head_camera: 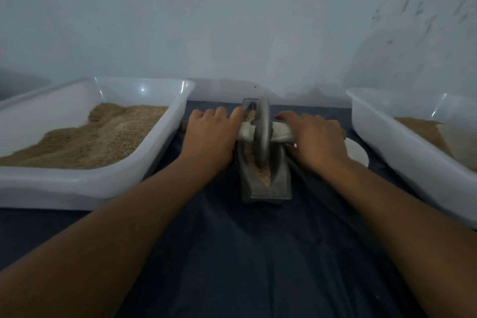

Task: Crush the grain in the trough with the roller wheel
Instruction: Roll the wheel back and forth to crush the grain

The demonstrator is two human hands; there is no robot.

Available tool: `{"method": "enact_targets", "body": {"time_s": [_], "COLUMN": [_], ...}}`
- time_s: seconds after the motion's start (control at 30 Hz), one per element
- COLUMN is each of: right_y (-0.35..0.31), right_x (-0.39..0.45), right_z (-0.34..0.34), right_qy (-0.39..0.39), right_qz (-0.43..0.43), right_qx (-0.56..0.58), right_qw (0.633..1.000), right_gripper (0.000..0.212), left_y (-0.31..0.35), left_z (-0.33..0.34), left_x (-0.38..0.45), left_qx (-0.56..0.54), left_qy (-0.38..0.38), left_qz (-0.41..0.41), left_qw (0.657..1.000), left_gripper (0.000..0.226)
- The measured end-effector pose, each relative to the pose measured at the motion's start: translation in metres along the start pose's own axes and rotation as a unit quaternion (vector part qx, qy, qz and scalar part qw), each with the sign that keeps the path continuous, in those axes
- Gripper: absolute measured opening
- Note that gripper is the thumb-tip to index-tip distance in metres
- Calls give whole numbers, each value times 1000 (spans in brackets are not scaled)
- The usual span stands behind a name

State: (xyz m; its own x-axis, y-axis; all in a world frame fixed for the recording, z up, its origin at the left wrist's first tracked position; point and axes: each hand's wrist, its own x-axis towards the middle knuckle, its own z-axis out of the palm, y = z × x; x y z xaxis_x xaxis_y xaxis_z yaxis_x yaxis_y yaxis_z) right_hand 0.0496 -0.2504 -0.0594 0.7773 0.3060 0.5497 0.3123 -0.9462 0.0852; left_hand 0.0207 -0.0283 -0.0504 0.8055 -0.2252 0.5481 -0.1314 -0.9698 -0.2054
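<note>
Item: metal trough (267,186), narrow and boat-shaped, stood lengthwise at the middle of the surface (232,253), which was covered in dark blue cloth, its far end near the back edge. Item: roller wheel (262,134), grey metal disc, stood upright in the trough's groove on its pale axle handle (280,134). Item: grain (263,171), tan and crushed, lay in the groove at the wheel's foot, with more visible behind the wheel. My left hand (210,137) lay over the axle's left end with fingers curled round it; my right hand (316,139) gripped the right end likewise. Item: white plastic tub (77,183), at the left edge, part-filled with tan meal. Item: second white tub (413,152), at the right edge, holding a shallower layer. Item: small white disc (358,153), partly hidden, between my right hand and that tub.
</note>
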Motion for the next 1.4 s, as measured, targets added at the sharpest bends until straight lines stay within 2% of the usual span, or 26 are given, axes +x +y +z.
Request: {"method": "enact_targets", "body": {"time_s": [0.23, 0.7, 0.97, 1.1, 1.27, 1.4], "right_y": [2, 13, 6, -2, -8, -10], "right_x": [34, 68, 44, 28, 0, -15], "right_z": [12, 25, 21, 11, -2, -11], "right_qy": [-19, -109, -35, -3, 13, 1], "right_qz": [14, 58, 38, 24, 22, 35], "right_qx": [10, 16, 11, 12, 21, 35], "right_qw": [1000, 992, 999, 1000, 999, 999], "right_gripper": [38, 45, 35, 27, 31, 33], "left_y": [-9, -8, -4, -1, 5, 6], "left_z": [20, 32, 24, 13, 2, -12], "left_x": [23, 56, 31, 15, -3, -2], "left_qx": [-21, 42, 31, 30, 39, 39], "left_qy": [-1, 32, 36, 14, 14, -25], "left_qz": [-14, -21, -15, -17, -5, 5], "left_qw": [1000, 998, 999, 999, 999, 999], "left_gripper": [55, 39, 42, 55, 58, 64]}}
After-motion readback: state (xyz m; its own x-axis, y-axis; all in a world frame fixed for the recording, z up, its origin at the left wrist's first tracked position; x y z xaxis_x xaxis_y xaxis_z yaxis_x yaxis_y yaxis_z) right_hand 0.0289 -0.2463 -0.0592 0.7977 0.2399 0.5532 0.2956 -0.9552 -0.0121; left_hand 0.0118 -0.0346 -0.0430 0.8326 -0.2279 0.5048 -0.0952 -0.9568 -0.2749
